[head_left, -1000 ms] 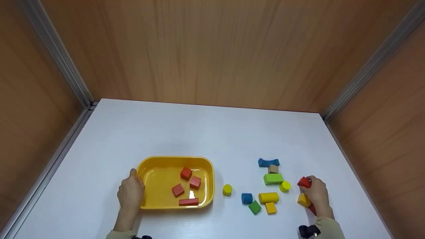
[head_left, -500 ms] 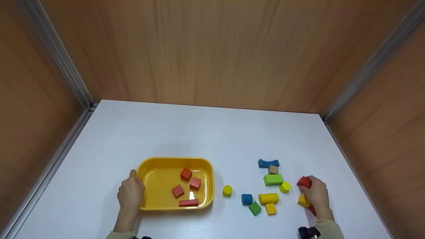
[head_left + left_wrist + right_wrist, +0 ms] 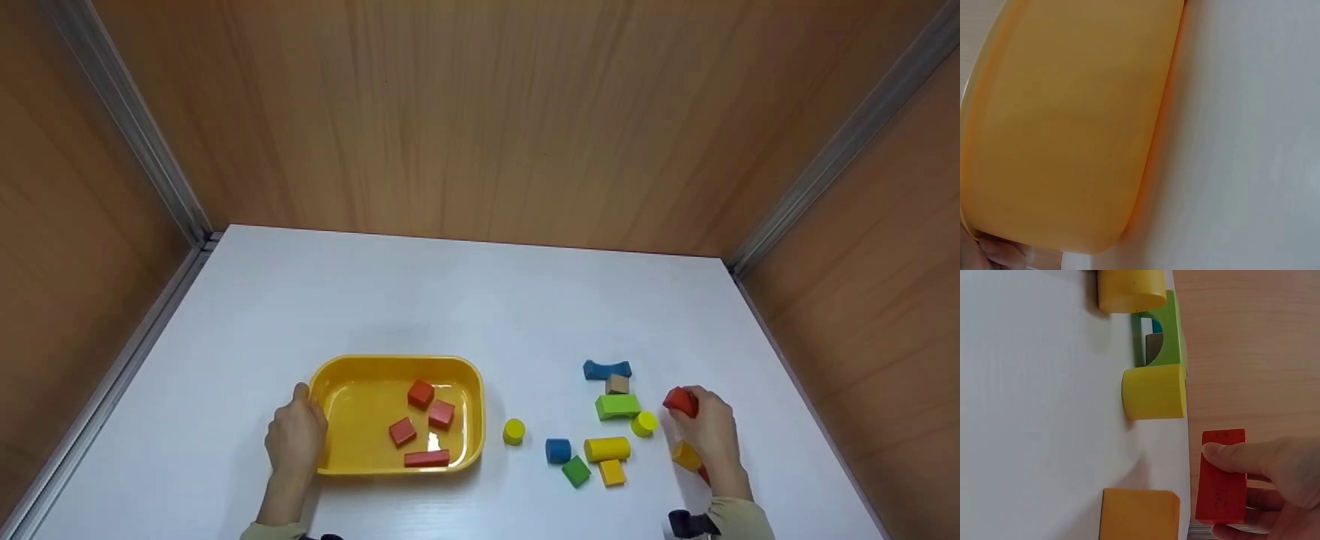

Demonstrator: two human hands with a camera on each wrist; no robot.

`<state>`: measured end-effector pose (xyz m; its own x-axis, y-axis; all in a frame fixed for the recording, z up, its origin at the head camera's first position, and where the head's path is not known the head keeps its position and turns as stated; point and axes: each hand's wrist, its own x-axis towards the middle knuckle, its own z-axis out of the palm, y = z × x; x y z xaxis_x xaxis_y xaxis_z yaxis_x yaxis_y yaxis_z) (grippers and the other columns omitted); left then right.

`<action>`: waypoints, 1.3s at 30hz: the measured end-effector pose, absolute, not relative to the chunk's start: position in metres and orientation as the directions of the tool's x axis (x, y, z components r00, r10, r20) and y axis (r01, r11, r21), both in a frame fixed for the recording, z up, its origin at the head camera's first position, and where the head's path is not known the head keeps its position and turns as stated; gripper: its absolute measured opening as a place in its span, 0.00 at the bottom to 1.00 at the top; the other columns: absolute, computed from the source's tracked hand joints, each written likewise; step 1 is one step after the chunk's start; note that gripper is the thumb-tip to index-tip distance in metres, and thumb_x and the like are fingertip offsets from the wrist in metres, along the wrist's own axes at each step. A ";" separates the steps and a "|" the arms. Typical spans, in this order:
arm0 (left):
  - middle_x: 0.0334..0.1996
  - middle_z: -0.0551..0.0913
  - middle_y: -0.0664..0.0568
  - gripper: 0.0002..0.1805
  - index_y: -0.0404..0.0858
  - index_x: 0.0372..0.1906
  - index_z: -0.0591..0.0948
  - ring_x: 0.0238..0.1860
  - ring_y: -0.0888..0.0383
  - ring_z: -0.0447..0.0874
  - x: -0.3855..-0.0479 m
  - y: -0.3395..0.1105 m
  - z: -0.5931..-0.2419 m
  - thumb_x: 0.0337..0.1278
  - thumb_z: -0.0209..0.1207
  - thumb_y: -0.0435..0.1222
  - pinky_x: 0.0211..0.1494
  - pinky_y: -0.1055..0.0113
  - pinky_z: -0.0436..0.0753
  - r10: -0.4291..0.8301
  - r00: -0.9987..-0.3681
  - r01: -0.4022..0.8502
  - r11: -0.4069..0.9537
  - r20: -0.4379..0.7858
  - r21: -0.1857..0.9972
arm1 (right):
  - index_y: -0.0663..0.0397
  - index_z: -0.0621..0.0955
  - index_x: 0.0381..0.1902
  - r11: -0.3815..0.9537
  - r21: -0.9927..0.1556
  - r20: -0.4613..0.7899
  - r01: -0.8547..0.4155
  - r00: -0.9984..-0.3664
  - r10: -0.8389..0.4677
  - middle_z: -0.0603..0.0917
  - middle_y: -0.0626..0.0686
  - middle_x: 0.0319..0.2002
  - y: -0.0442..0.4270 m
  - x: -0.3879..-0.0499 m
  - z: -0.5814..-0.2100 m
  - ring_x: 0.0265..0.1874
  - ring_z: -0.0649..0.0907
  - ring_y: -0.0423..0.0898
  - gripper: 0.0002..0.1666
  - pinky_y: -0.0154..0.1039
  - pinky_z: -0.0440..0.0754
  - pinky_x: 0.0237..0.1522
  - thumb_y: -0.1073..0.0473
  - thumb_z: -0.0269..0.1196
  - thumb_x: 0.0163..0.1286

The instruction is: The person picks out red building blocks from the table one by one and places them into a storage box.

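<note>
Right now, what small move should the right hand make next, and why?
Probably carry the red block left to the yellow tray: the right hand pinches it, the left hand grips the tray, and the four blocks inside are all red.

Booth: wood-grain panels, metal rails, white tabletop.

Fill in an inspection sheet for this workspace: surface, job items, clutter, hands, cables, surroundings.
Surface: white tabletop.
Job items: yellow tray with three red cubes and one red bar inside; another red block outside it.
Clutter: blue, green, yellow and plain-wood blocks right of the tray; one red piece, partly hidden.
Hands: left hand grips the tray's left end; right hand holds the outside red block.
Cables: nothing seen.
Surroundings: wood-grain panels, grey metal corner strips.
</note>
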<state>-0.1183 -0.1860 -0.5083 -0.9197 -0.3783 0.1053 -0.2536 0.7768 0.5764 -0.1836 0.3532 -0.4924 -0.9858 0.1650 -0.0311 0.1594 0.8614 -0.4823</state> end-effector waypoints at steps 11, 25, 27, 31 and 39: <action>0.15 0.73 0.43 0.09 0.27 0.41 0.69 0.11 0.54 0.68 -0.118 -0.185 -0.510 0.58 0.47 0.29 0.12 0.65 0.67 -0.379 -0.914 -0.236 0.786 0.143 0.572 | 0.66 0.70 0.51 0.888 -0.454 0.069 0.075 -0.990 0.120 0.73 0.66 0.43 0.324 -0.180 -0.473 0.39 0.72 0.60 0.27 0.53 0.73 0.43 0.64 0.65 0.53; 0.16 0.74 0.44 0.12 0.26 0.45 0.67 0.11 0.56 0.69 -0.119 -0.185 -0.509 0.59 0.46 0.29 0.12 0.66 0.67 -0.367 -0.926 -0.249 0.769 0.087 0.588 | 0.63 0.70 0.53 0.858 -0.513 0.071 0.010 -0.996 0.054 0.73 0.64 0.45 0.293 -0.171 -0.450 0.42 0.71 0.58 0.26 0.52 0.71 0.46 0.64 0.63 0.56; 0.15 0.73 0.44 0.11 0.26 0.44 0.68 0.11 0.56 0.68 -0.119 -0.185 -0.509 0.59 0.46 0.29 0.11 0.66 0.67 -0.367 -0.925 -0.242 0.774 0.102 0.586 | 0.62 0.71 0.52 0.857 -0.515 0.094 -0.014 -0.995 0.041 0.74 0.63 0.44 0.289 -0.170 -0.449 0.41 0.72 0.58 0.26 0.52 0.72 0.46 0.64 0.64 0.56; 0.15 0.73 0.43 0.08 0.26 0.40 0.68 0.11 0.55 0.68 -0.119 -0.185 -0.509 0.58 0.47 0.28 0.11 0.66 0.66 -0.369 -0.920 -0.231 0.783 0.133 0.578 | 0.64 0.73 0.50 0.856 -0.509 0.176 -0.088 -0.984 0.004 0.76 0.63 0.43 0.280 -0.170 -0.449 0.40 0.74 0.57 0.25 0.52 0.73 0.44 0.65 0.65 0.53; 0.13 0.72 0.44 0.06 0.26 0.37 0.69 0.10 0.55 0.67 -0.117 -0.185 -0.508 0.57 0.48 0.27 0.10 0.66 0.65 -0.364 -0.918 -0.215 0.789 0.156 0.575 | 0.63 0.73 0.51 0.843 -0.527 0.175 -0.107 -0.984 -0.016 0.76 0.61 0.43 0.262 -0.172 -0.449 0.40 0.74 0.56 0.26 0.51 0.74 0.44 0.65 0.65 0.53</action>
